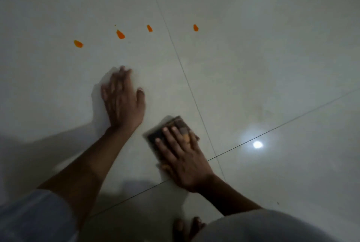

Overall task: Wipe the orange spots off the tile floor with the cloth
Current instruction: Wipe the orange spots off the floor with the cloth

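Head view – right hand [183, 156] presses cloth [171, 134] flat; no writing legible.

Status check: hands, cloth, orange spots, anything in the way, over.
Left hand flat on tile floor. Right hand presses cloth flat. Four orange spots beyond, unwiped. Nothing blocking.

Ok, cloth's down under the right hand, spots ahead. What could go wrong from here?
The cloth already carries an orange patch, so it may smear the four orange spots rather than lift them. The left hand, braced flat on the glossy tile floor, could slip. The tiny speck beyond the second spot is easily missed.
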